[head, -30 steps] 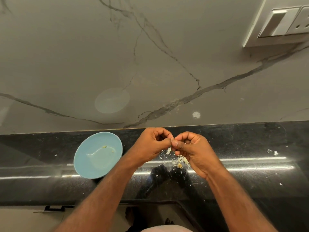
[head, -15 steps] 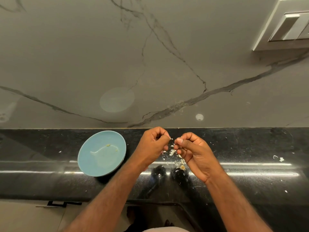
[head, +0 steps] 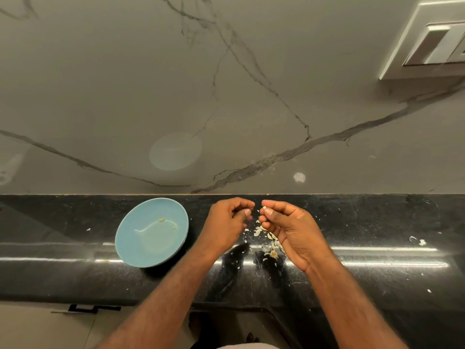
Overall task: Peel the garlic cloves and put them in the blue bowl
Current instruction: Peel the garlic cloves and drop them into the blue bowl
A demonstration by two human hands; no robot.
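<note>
step: peeling, mid-clove | right hand (head: 289, 230) fingers (head: 268, 211) pinch a pale garlic bit (head: 264, 208) | left hand (head: 226, 222) curled, contents unclear | blue bowl (head: 141, 248) just left, 1 piece (head: 161, 219) inside | next: finish stripping, drop into bowl

Head-worn view, steeply down, close overhead.

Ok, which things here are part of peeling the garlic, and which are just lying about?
Job: round light-blue bowl; small pale garlic piece pinched by the right hand; pile of papery garlic skins.
Lying about: white wall switch plate; stray white flecks on the black stone counter.
</note>
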